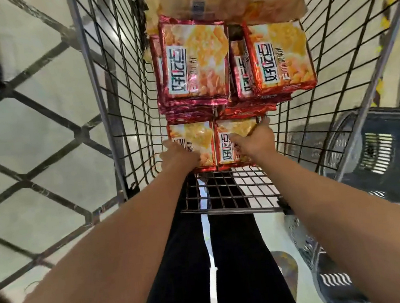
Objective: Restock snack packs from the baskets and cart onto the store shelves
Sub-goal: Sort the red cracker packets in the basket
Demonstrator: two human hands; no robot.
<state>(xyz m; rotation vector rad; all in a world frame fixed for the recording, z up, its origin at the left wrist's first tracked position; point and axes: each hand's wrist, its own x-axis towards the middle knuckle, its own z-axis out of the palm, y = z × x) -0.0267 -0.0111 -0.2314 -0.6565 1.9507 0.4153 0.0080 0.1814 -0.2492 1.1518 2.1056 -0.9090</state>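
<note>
Because the snack packs are stacked flat in the wire cart (123,90), both arms are reached down to the two stacks at its near edge. The left hand (178,153) is laid on the left near pack (192,139), its grip hidden; the right hand (257,139) is curled over the right near pack (235,132), fingers at its far edge. Taller stacks (197,62) are piled towards the far end. Pale floor tiles (44,133) with dark joints are seen beneath, and dark plastic baskets (387,156) are set beside the cart's right edge.
</note>
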